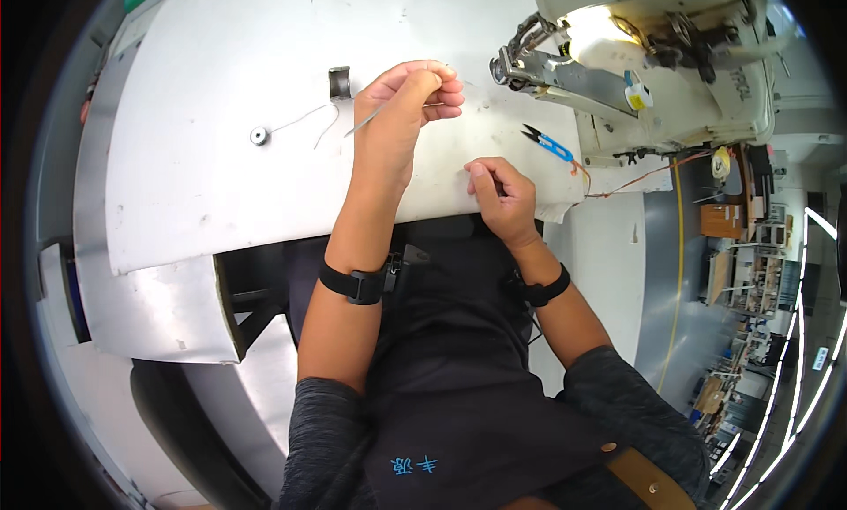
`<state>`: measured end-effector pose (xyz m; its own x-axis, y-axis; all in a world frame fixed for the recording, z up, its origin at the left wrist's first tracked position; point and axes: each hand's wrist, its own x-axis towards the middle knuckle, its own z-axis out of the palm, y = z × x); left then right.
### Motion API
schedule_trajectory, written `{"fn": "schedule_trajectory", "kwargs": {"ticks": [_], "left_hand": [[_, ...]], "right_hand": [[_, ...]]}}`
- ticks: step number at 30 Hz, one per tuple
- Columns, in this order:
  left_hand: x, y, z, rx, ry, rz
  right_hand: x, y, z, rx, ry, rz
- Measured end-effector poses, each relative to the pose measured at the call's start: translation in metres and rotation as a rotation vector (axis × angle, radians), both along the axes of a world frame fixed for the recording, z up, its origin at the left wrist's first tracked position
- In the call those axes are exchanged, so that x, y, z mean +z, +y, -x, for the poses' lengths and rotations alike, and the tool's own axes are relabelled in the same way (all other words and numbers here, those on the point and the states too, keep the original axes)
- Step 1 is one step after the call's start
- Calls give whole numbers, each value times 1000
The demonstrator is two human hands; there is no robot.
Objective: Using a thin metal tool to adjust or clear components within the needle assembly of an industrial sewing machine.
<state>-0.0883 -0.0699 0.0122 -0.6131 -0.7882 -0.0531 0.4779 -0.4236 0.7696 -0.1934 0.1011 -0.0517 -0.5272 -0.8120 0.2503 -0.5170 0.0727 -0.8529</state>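
- Lying at the left on the smooth white table (203,86), a small round bobbin (258,136), metallic-looking, trails a thin, curving grey thread (300,119).
- Right of it, a dark, curved metal piece (340,84) sits just beside the left hand.
- A slim grey rod (363,122) crosses the left palm above the table; its long axis runs diagonally, the visible end pointing lower left.
- The left hand (408,93) is closed around the rod, thumb and forefinger pinched together.
- The right hand (505,198) is loosely curled near the table's front edge; whether it holds anything, I cannot tell.
- Blue-handled snips (550,145) point dark blades upper left, near the glossy, pale sewing machine (684,117).
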Motion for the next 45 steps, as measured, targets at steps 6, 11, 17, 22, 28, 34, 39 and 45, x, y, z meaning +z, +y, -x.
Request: {"fn": "schedule_trajectory", "kwargs": {"ticks": [6,11,17,22,28,34,39,45], "left_hand": [[8,32,-8,-41,-74,48],[5,61,-16,-39,-133,114],[-9,87,-29,22,-121,-3],[-9,101,-29,6,-187,63],[-11,81,-36,32,-314,172],[-40,65,-31,50,-339,231],[-43,65,-22,-10,-273,146],[-74,57,-27,105,-130,446]], "right_hand": [[-5,2,0,-33,46,45],[-11,2,0,-59,-7,149],[-4,3,1,-99,31,184],[-5,12,6,-129,32,251],[20,22,28,190,-299,47],[158,116,81,87,124,-138],[299,177,183,-412,535,-37],[374,218,368,-678,642,-206]]}}
